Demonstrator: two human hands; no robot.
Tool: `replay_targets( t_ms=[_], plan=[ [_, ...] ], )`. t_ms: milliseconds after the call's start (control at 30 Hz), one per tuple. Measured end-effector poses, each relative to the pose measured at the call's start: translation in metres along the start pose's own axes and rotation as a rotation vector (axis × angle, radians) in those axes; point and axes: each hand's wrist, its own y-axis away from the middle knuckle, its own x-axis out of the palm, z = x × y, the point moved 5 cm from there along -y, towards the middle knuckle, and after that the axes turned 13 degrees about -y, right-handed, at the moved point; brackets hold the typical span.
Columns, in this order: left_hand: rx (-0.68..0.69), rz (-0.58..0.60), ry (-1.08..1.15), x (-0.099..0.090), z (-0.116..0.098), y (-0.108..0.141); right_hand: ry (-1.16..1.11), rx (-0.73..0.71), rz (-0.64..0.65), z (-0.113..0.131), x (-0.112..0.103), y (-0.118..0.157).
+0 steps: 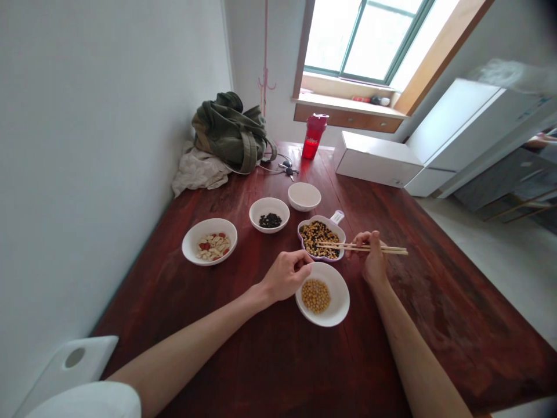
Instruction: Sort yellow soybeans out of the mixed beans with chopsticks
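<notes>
The left grip (289,273) is drawn nearly closed, fingers curled and thumb and fingertips at the near bowl's (340,303) upper left rim, which it seems to pinch, probably so the bowl won't slide. That bowl sits just to the right of this grip, its yellow beans (316,296) gathered toward the side nearest it. The right grip (371,258) is closed around the chopsticks (395,251), holding them almost level; their tips reach leftward from it into the dish (336,217), among the mixed beans (322,229). Whether the tips have caught a bean is too small to tell. The dish lies just beyond the left grip and left of the right one, close against the near bowl, likely to keep any carry short. Farther beyond the left grip stand a bowl of black beans (270,220) and a plain white bowl (304,197); away to its left, a bowl of pale and red pieces (213,247). Spread apart on the counter (195,325), these presumably keep the kinds separate.
</notes>
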Motion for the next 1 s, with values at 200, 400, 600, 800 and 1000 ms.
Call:
replay_targets(
  t_ms=[200,400,600,800,1000],
  plan=[
    [0.022,0.003,-0.002,0.0014,0.0018,0.0,0.047,-0.01,0.0,0.0025,0.0017,0.0005],
    [0.006,0.006,0.003,0.0023,0.0026,-0.0002,0.082,-0.012,0.016,0.0055,0.0028,0.0001],
    [0.006,0.0,0.001,0.0027,0.0031,-0.0003,0.118,-0.02,0.014,0.006,0.0018,0.0009],
    [0.009,0.007,0.008,0.0033,0.0051,0.0001,0.107,-0.024,0.004,0.0084,0.0055,0.0011],
    [0.006,0.007,0.014,0.0021,0.0031,-0.0004,0.028,-0.025,-0.026,0.0071,0.0036,-0.0002]
  ],
)
